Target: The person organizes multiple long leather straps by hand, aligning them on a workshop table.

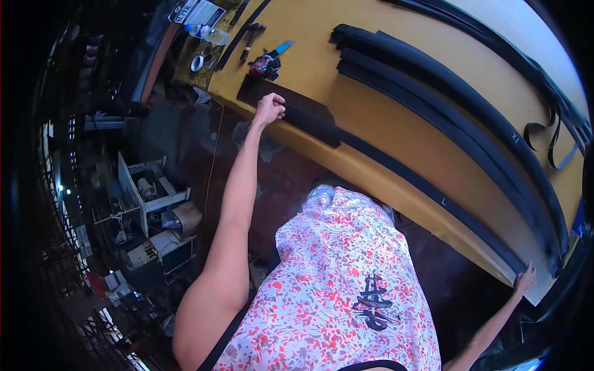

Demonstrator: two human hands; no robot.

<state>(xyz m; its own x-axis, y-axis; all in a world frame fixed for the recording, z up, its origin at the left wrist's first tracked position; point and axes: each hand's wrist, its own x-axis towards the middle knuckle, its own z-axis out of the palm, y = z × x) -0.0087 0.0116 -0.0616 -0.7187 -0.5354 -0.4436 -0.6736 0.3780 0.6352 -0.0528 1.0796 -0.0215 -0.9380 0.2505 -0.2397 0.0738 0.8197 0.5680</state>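
The left hand is stretched out to the far left, and its grip is closed into a fist. The fist rests on the wide left end of a long black strip. Whether the fingers clasp the strip or only press on it cannot be told.

The strip lies along the near edge of a yellow counter and runs from the fist all the way to the right. There it narrows and ends near the counter's right corner.

The right hand is at that right end. Its grip is wide, with the fingers spread and the tips touching the edge by the strip's end. It holds nothing. The two hands are well apart, with the whole strip between them.

Farther back on the counter, a bundle of strips curves side by side from the far middle round to the right. It lies apart from the near strip, with bare yellow between them. A thin black band loops at the far right, beside the bundle.

At the far left end, beyond the fist, lie a tape roll, a clear bottle and a blue-handled tool.

The person's flowered shirt fills the near middle, and a dark floor shows below the left arm.
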